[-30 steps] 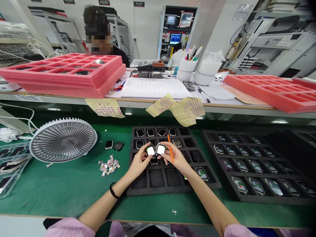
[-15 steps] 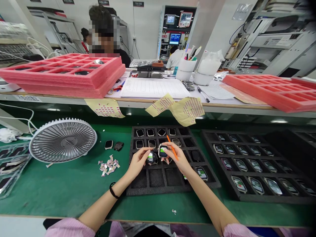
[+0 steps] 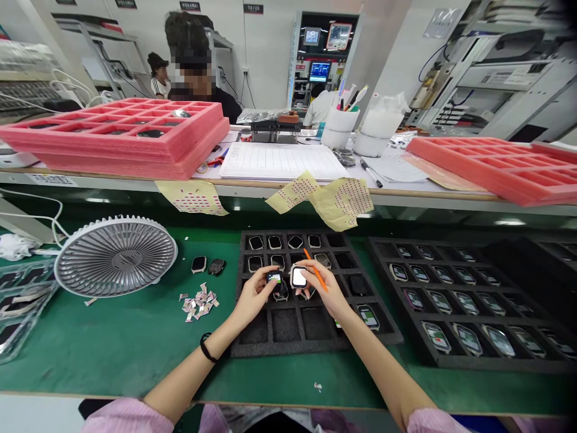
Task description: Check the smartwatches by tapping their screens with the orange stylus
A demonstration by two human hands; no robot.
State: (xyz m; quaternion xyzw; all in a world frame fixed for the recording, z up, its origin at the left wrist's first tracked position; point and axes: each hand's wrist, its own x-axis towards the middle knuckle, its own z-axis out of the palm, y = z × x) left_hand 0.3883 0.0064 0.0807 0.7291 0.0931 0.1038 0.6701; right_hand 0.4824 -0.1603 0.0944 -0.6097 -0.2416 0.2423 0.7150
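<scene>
My left hand point(image 3: 255, 294) is closed on a dark smartwatch point(image 3: 274, 277) with a partly lit screen, its thumb against the face. In my right hand point(image 3: 327, 290) is a silver-rimmed smartwatch point(image 3: 299, 276) whose screen glows white. A thin orange stick point(image 3: 315, 270) also lies across the fingers of that hand. Both hands are over a black foam tray point(image 3: 283, 347), divided into compartments. Watch cases without straps fill several compartments in its back rows; a watch with a lit screen point(image 3: 368, 317) sits at its front right.
A second foam tray point(image 3: 487, 362) full of watches lies to the right. To the left are a grey fan point(image 3: 119, 258), two loose watch cases point(image 3: 199, 264) and a pile of small tabs point(image 3: 198, 304). Pink foam trays point(image 3: 180, 144) stand on the shelf. A person point(image 3: 189, 66) is behind it.
The screen of the watch in my right hand has turned from green and dark to white. The left watch has risen slightly, its screen darker. Behind, another person shows more.
</scene>
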